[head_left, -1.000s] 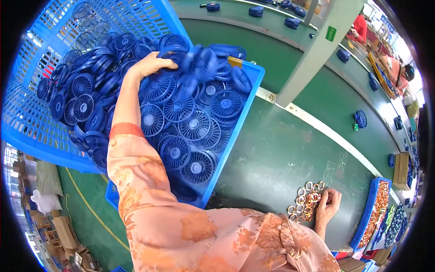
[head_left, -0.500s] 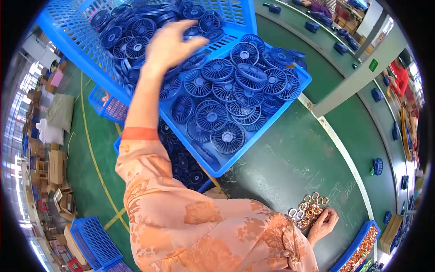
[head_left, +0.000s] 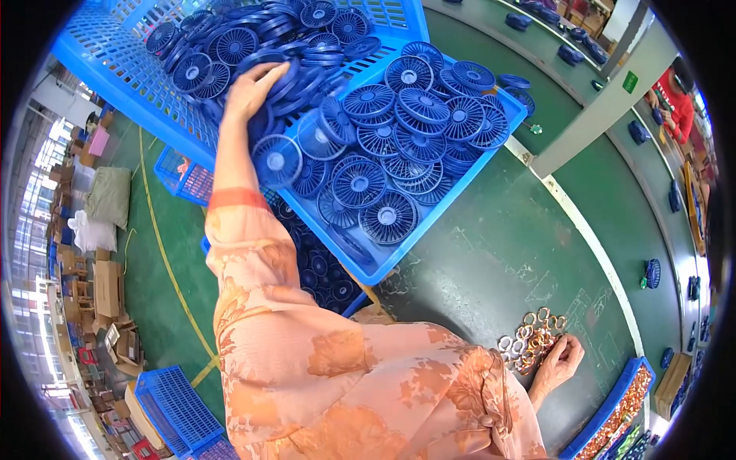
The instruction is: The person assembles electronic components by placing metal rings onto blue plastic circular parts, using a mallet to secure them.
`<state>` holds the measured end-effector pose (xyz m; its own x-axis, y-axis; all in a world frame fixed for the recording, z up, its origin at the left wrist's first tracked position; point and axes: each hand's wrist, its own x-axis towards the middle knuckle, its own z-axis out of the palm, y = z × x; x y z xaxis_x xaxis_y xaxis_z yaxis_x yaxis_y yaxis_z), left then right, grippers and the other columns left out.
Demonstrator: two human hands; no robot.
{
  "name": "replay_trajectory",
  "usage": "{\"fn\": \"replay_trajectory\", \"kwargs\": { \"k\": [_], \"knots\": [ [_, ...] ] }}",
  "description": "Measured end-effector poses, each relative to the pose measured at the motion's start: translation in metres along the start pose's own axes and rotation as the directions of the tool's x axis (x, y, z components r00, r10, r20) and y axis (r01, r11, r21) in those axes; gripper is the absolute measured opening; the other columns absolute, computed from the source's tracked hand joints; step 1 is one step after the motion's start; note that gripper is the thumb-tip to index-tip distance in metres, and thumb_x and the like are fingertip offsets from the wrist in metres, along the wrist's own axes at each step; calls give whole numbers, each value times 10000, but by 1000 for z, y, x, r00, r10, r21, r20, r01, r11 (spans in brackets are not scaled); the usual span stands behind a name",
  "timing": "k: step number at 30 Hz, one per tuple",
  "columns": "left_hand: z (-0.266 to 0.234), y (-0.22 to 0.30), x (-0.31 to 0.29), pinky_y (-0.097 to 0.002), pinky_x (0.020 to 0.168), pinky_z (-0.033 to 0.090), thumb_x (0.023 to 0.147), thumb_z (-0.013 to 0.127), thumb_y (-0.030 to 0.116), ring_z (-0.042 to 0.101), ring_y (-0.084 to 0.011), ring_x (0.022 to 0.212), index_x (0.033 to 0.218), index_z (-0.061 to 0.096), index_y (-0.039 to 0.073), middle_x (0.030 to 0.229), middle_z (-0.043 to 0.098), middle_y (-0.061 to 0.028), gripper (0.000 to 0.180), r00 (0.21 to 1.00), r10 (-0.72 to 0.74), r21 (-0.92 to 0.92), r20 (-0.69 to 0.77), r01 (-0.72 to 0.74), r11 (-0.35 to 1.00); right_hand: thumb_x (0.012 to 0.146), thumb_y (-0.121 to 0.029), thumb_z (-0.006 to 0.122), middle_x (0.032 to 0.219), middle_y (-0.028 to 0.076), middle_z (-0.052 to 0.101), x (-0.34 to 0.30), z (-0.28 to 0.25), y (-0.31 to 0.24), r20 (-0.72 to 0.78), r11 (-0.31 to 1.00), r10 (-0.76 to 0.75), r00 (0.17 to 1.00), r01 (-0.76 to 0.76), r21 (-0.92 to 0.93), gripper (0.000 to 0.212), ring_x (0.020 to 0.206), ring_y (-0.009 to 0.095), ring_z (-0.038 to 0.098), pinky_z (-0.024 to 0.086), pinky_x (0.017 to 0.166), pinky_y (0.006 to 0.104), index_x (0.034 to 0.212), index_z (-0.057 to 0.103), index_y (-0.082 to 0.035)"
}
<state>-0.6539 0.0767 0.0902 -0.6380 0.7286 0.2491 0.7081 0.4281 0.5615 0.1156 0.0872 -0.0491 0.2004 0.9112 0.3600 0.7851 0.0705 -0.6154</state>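
Observation:
My left hand (head_left: 249, 90) reaches into the large blue crate (head_left: 126, 100). Its fingers stretch over a heap of round dark-blue fan grilles (head_left: 236, 47), touching those at the heap's near side; its palm side is hidden. Below it, one blurred grille (head_left: 277, 161) hangs over the near left rim of a blue tray (head_left: 376, 272). This tray is piled with more fan grilles (head_left: 389, 216) and adjoins the crate's low side. At the lower right, my right hand (head_left: 560, 363) rests by a small heap of shiny metal rings (head_left: 527, 341), fingertips pressed together at its edge. What they pinch is too small to tell.
A grey post (head_left: 606, 115) rises beyond the tray. Past it runs a curving green conveyor (head_left: 613, 199) carrying blue parts, with a person in red (head_left: 676, 107) beside it. A long blue bin (head_left: 613, 406) of copper-coloured pieces stands lower right. Crates (head_left: 172, 406) stand lower left.
My left hand has moved left and down over the heap, its fingers drawn in from a wide spread. Several grilles have slid toward the tray's left side. My right hand stays by the rings.

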Motion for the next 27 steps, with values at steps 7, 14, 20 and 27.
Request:
{"fn": "replay_trajectory", "kwargs": {
  "k": [7, 14, 20, 27],
  "knots": [
    [41, 74, -29, -395, 1105, 454, 898, 655, 616, 614, -295, 1314, 1340, 716, 202, 1381, 683, -116, 609, 975, 218, -109, 52, -212, 971, 996, -117, 664, 897, 12, 562, 0, 1, 5, 6, 999, -45, 999, 45, 13, 84, 676, 111, 457, 419, 629, 287, 986, 696, -40],
    [93, 144, -107, -432, 963, 545, 859, 775, 458, 662, -329, 1164, 1184, 723, 166, 1246, 660, -92, 440, 900, 414, -158, -137, -432, 888, 996, -114, 660, 882, 9, 544, -3, 0, 3, -18, 999, -35, 999, 35, 28, 85, 670, 109, 448, 415, 628, 286, 978, 694, -38],
    [70, 168, -123, -444, 911, 564, 868, 746, 536, 693, -339, 1108, 1226, 732, 188, 1255, 695, -88, 499, 879, 470, -70, 77, -465, 882, 995, -106, 659, 880, -4, 534, -1, 0, 6, -8, 1000, -31, 999, 31, 2, 82, 674, 98, 440, 404, 617, 277, 980, 692, -32],
    [43, 110, 47, -463, 991, 534, 906, 633, 589, 667, -379, 1186, 1268, 737, 161, 1241, 725, -193, 570, 908, 240, 219, -342, -172, 960, 975, -85, 659, 879, 13, 554, 1, 0, 2, -29, 999, -37, 999, 36, -23, 62, 656, 106, 443, 390, 595, 283, 947, 688, -38]
  ]
}}
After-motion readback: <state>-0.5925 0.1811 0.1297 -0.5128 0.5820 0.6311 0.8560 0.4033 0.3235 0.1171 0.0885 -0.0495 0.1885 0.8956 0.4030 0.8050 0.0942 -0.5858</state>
